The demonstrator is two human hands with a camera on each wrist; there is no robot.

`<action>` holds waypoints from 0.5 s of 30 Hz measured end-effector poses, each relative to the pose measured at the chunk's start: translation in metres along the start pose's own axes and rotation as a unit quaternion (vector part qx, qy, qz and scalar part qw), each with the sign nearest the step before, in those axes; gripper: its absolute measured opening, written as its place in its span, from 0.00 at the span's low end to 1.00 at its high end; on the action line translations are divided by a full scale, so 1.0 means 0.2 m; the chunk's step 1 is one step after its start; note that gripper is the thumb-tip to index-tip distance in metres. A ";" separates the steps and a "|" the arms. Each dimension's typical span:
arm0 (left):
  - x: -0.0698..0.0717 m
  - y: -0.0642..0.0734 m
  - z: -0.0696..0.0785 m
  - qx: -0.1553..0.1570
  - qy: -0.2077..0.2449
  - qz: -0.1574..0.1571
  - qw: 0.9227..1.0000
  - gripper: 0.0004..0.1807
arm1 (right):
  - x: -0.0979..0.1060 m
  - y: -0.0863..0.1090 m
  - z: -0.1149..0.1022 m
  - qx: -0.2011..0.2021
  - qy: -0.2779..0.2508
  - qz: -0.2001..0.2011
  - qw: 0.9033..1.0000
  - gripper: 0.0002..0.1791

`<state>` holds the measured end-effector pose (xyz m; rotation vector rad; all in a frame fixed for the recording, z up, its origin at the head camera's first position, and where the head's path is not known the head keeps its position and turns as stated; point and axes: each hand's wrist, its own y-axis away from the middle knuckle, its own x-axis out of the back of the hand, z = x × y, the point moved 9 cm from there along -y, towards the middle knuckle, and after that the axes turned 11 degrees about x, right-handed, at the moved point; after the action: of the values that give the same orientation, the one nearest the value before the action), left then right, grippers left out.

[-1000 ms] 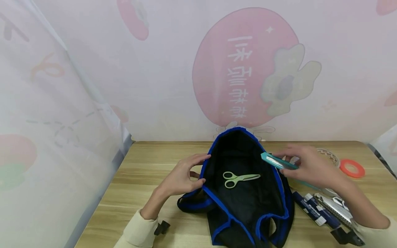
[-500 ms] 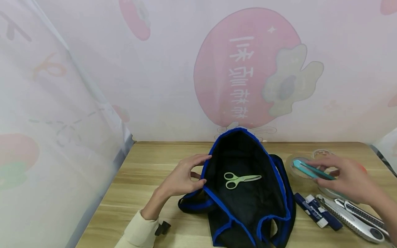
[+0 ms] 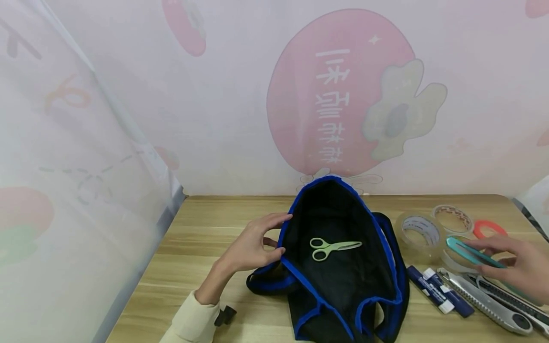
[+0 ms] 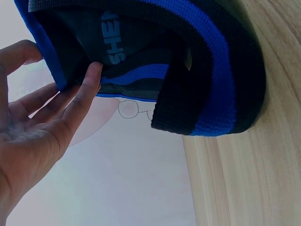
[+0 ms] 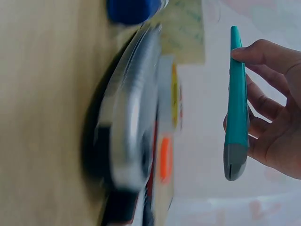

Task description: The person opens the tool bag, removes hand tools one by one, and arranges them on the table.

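Observation:
A black cloth bag [image 3: 330,281] with blue edging lies on the table, its mouth gaping. Green-handled scissors [image 3: 334,247] rest inside it. My left hand [image 3: 255,243] holds the left rim of the bag, with the thumb and fingers spread along the blue edge. In the left wrist view, the fingers [image 4: 80,99] of that hand lie against the bag and its strap [image 4: 216,70] loops off to the right. My right hand [image 3: 516,264] grips a teal box cutter [image 5: 237,108], its thumb and fingers on opposite sides of the handle, above the tools at the right.
To the right of the bag lie two dark blue tubes [image 3: 429,290] with white bands and a silver utility knife [image 3: 493,305], with another cutter beside it. Behind them are clear tape rolls [image 3: 439,231] and an orange-red tape ring [image 3: 482,226].
My right hand has carried the teal box cutter from over the bag's right rim out to the right, uncovering the tape rolls. My left hand stays on the rim.

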<state>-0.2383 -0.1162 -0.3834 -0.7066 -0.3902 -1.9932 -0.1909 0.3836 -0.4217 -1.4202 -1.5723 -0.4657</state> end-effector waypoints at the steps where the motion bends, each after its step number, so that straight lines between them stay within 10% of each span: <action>1: 0.00 0.00 0.00 0.000 0.000 0.000 1.000 0.41 | 0.00 0.01 0.03 -0.009 0.001 0.002 1.000 0.29; 9: -0.01 0.01 0.00 0.002 0.001 -0.002 1.000 0.41 | 0.01 0.12 0.20 -0.024 0.003 0.027 0.999 0.28; 15: -0.01 0.01 0.00 -0.001 0.003 -0.001 1.000 0.41 | -0.03 0.18 0.44 -0.085 0.033 -0.037 0.995 0.31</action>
<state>-0.2357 -0.1161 -0.3849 -0.7014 -0.3852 -1.9986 -0.1915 0.4582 -0.4806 -1.4619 -1.5650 -0.6991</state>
